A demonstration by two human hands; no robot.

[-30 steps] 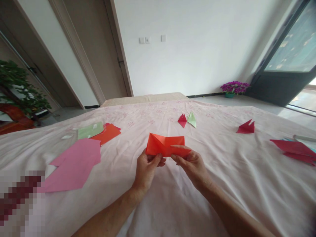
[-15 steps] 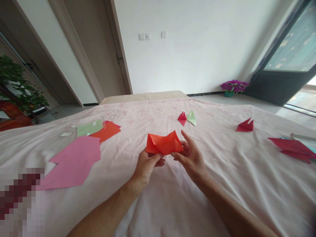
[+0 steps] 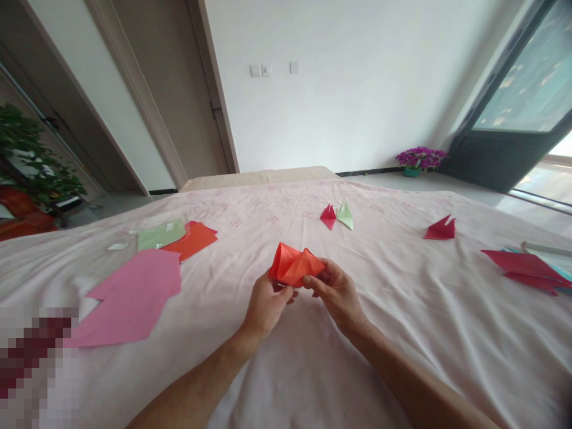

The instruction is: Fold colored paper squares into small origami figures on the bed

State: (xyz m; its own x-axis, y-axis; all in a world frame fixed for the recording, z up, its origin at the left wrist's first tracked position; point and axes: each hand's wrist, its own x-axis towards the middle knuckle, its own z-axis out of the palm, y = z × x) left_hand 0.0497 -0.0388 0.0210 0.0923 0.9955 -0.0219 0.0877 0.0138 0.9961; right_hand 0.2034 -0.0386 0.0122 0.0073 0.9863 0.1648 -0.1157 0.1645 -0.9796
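Both hands hold a small folded piece of orange-red paper (image 3: 292, 266) above the cloth, near the middle of the view. My left hand (image 3: 267, 302) pinches its lower left part, thumb in front and fingers behind. My right hand (image 3: 338, 294) grips the lower right side, its thumb at the bottom edge. The paper's left end stands up with a gap between its layers, and its right side comes to a slanted point. Fingers behind the paper are partly hidden.
Left on the pink floral cloth (image 3: 384, 369) lie pink paper sheets (image 3: 129, 298), orange paper (image 3: 194, 239) and a green packet (image 3: 161, 234). Farther back are a small red folded paper (image 3: 328, 218) and a light green one (image 3: 345, 215). Red folded papers (image 3: 440, 228) lie to the right.
The paper's flat, wide shape has been pushed in and narrowed, with its right side folded inward. My right hand's fingers lifted off, then closed on it again.
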